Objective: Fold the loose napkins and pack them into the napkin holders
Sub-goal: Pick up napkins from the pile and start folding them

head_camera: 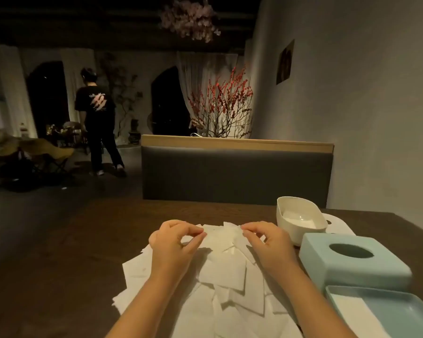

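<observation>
Nearest the table's front edge, the pile of loose napkins spreads in overlapping white sheets, running out of view at the bottom. I read it as the working stock, kept central so both hands reach it evenly.

At the front right corner sits a pale blue tray with a white sheet lying in it, likely the base of a holder, open so folded napkins can go in. Just behind it, the blue cover with an oval slot stands on the table, set aside, I judge, to leave the base free for packing.

Mid-table, both hands work at the far end of the pile. My left hand has thumb and forefinger closed in a pinch on the far edge of the top napkin, other fingers loosely curled. My right hand mirrors it, pinching the same edge further right. The two pinches hold the edge taut and level, which suits squaring the sheet for a fold; I judge a fold is under way, not finished.

Further back along the right edge, a white oval holder stands open, with what looks like napkins lying flat in its bottom. A white lid lies flat beside it, partly hidden.

Beyond the far edge, a grey bench back. A person stands well apart across the dim room.
</observation>
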Demonstrator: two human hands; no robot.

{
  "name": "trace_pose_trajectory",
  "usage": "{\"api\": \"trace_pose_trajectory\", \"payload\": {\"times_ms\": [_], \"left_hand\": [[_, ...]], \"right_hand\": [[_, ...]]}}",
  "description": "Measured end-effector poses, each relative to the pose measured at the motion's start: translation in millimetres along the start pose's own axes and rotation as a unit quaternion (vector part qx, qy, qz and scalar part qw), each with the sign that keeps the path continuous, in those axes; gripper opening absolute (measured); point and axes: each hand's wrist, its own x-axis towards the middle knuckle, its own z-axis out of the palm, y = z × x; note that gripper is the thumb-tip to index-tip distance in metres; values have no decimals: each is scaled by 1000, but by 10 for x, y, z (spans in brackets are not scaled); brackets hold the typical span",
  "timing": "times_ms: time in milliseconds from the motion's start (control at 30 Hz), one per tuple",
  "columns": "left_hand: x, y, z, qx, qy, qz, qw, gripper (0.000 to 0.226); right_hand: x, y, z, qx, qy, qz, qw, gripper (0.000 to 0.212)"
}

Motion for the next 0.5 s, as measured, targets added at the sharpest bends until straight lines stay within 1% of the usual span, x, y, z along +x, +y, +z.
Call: {"api": "trace_pose_trajectory", "payload": {"times_ms": [33,100,133,233,267,300,333,400,433,467,500], "left_hand": [[-1,-19,-13,9,6,19,1000,36],[-1,-15,-40,23,2,23,999,31],[-4,-22,-51,27,-8,26,999,26],[-33,-37,-56,36,-28,51,998,16],[-57,-63,-63,42,-34,63,997,15],[-70,-71,-68,44,-35,76,995,15],[-79,-71,-79,44,-35,80,995,17],[-105,-74,-98,39,-29,77,996,20],[-113,-78,-96,36,-28,76,996,20],[-127,-70,-104,32,-27,74,996,20],[-138,-65,-110,30,-28,74,996,21]], "right_hand": [[-10,17,-17,-37,-14,-20,999,12],[-17,39,-43,-118,-57,-40,991,14],[-52,39,-57,-134,-81,-39,987,15],[-132,-91,-120,-170,-90,-65,979,18],[-174,-156,-152,-174,-112,-68,976,22],[-215,-239,-176,-175,-154,-66,970,31],[-264,-342,-196,-188,-217,-59,956,48],[-370,-479,-162,-260,-330,-46,906,86],[-406,-512,-135,-297,-354,-50,885,95],[-433,-522,-100,-322,-361,-58,873,96],[-455,-521,-67,-332,-356,-70,871,91]]}}
